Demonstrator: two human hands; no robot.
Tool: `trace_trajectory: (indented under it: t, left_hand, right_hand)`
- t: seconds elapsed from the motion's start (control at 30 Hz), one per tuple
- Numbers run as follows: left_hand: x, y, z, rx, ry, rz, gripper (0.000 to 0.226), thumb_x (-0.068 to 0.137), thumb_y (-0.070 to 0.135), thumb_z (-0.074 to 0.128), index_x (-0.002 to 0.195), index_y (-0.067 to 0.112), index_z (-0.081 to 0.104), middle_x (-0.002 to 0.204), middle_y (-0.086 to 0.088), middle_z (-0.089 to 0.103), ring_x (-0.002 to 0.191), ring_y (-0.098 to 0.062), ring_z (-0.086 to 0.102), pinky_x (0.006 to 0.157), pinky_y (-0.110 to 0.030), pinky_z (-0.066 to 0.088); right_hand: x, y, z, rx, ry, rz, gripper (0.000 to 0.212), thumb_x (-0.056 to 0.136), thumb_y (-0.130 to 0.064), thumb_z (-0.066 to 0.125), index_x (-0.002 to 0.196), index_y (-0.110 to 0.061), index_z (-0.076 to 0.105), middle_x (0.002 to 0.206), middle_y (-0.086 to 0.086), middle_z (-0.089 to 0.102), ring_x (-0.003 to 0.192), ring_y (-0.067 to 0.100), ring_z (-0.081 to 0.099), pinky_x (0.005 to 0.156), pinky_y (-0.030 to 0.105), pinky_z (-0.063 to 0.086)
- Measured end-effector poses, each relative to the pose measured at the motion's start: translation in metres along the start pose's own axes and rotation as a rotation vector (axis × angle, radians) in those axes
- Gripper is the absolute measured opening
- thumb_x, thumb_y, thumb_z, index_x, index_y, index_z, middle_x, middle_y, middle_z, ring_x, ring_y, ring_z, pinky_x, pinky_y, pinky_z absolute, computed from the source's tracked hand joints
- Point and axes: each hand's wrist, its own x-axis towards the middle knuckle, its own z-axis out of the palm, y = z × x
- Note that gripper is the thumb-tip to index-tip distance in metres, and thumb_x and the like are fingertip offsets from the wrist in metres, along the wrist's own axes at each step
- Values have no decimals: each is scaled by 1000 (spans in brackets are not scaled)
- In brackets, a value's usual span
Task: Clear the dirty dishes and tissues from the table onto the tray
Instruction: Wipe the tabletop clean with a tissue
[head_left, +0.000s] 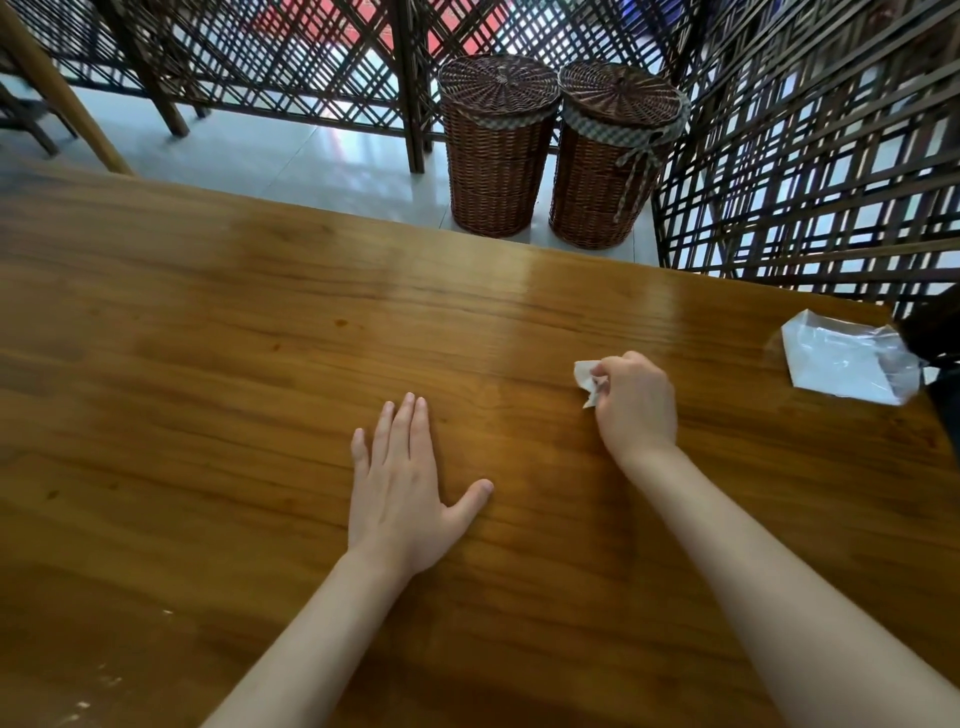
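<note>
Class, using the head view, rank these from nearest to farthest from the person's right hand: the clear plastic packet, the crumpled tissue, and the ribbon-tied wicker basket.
1. Crumpled tissue: pinched in the right hand itself.
2. Clear plastic packet: on the table, off to the hand's right by the edge.
3. Ribbon-tied wicker basket: on the floor beyond the table's far edge.

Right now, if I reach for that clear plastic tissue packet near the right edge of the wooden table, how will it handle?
The clear plastic tissue packet looks thin and crinkled, so it will probably flex rather than stay stiff. It lies flat, so rolling seems unlikely. Its glossy film on the shiny wooden table may slide when pushed; it appears light.
</note>
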Motion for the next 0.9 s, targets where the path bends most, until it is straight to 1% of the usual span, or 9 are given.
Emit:
trace_trajectory:
  t: [0.1,0.2,0.33,0.43,0.5,0.6,0.7,0.8,0.9]
  left_hand:
    - [0,-1,0,0,-4,4,103,75,80,16,150,13,-1,159,-4,4,146,-20,-2,112,-41,-8]
    - [-1,-2,-1,0,-9,11,103,76,80,18,150,12,-2,159,-4,3,146,-20,-3,112,-41,-8]
    - [0,-2,0,12,-6,9,103,75,80,16,150,12,-2,159,-5,4,146,-21,-2,111,-42,-9]
    - [1,-1,1,5,-11,0,104,72,81,14,150,13,-3,159,-4,3,146,-20,-4,111,-42,-10]
    - [1,-4,0,-24,-6,-9,106,70,82,13,150,15,-2,159,-3,3,146,-20,-4,111,-42,-10]
    - [-1,-20,-7,-27,-13,10,107,68,84,11,151,15,0,159,-2,4,146,-20,-3,113,-42,-7]
    - [-3,-44,-15,-7,-31,69,107,69,85,10,151,16,1,159,-2,4,146,-19,-4,114,-43,-6]
    - [-8,-65,-20,32,-63,125,106,70,85,10,151,17,-1,159,-1,0,145,-18,-7,113,-42,-9]
    - [-10,-84,-21,57,-115,180,110,67,87,7,150,17,-6,159,0,-6,144,-17,-13,112,-42,-12]
  right_hand:
    - [-3,-5,8,-32,7,-4,22,89,-1,51,95,-4,71,84,8,57,81,21,51,64,26,39]
    - [-7,-8,8,-36,-8,-8,16,88,-11,57,90,-7,72,81,5,54,80,20,53,63,22,38]
    - [-6,-14,1,31,-89,2,22,87,-3,55,85,-15,74,81,-2,48,78,17,52,67,20,35]
    - [-26,-32,6,69,-179,-118,28,84,0,53,75,-18,72,82,1,57,81,21,58,70,23,42]
    - [-41,-42,9,127,-211,-161,26,84,1,54,76,-15,72,85,3,62,83,20,59,73,23,45]
    - [-42,-47,3,224,-163,-100,24,85,1,55,79,-13,74,82,2,60,79,17,57,70,19,39]
    - [-40,-65,2,246,-135,-92,28,84,3,54,77,-16,73,84,1,61,76,14,54,68,18,36]
    - [-39,-92,13,195,-163,-105,28,85,0,50,80,-15,74,92,3,66,85,19,59,71,24,45]
    - [-37,-113,27,192,-198,-25,28,86,-2,47,84,-13,73,99,3,69,94,21,61,80,29,50]
